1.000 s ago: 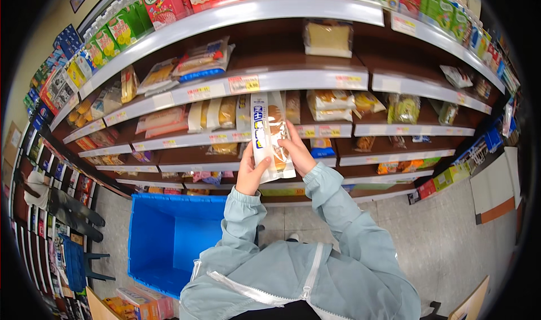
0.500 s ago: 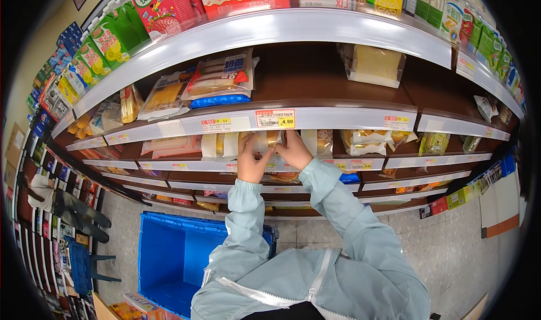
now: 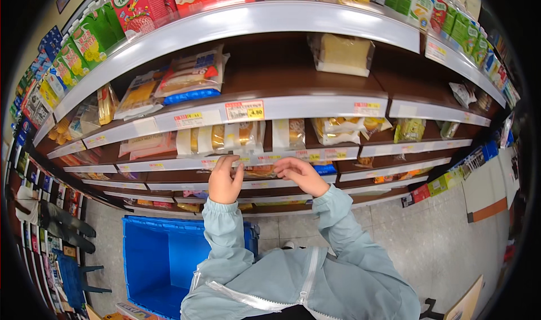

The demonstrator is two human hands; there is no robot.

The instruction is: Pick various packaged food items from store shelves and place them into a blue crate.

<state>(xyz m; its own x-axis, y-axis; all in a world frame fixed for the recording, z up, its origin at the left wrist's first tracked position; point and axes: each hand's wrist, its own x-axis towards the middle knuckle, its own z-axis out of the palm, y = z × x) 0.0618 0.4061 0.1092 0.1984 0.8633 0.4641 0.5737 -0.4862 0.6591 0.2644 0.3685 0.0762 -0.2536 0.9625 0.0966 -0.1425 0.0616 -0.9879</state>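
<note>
My left hand (image 3: 225, 180) is at the front edge of a middle shelf (image 3: 154, 165), fingers loosely curved and apart, holding nothing. My right hand (image 3: 301, 175) is open beside it, fingers bent and apart, just below that edge. On the shelf behind them lie clear-wrapped bread rolls (image 3: 224, 137) in white-banded packs, with a pink flat package (image 3: 145, 145) to their left and another wrapped bread pack (image 3: 288, 133) to their right.
Upper shelves hold bread bags (image 3: 190, 73), a wrapped loaf (image 3: 341, 55) and drink cartons (image 3: 133, 10). A blue bin (image 3: 149, 258) stands on the floor below my left arm. Another person (image 3: 59, 221) is at the far left near a blue stool (image 3: 69, 272). A board (image 3: 490, 190) leans at right.
The long bread pack I held in both hands went onto the shelf among the others. Both hands have let go and drawn back toward me, below the shelf edge.
</note>
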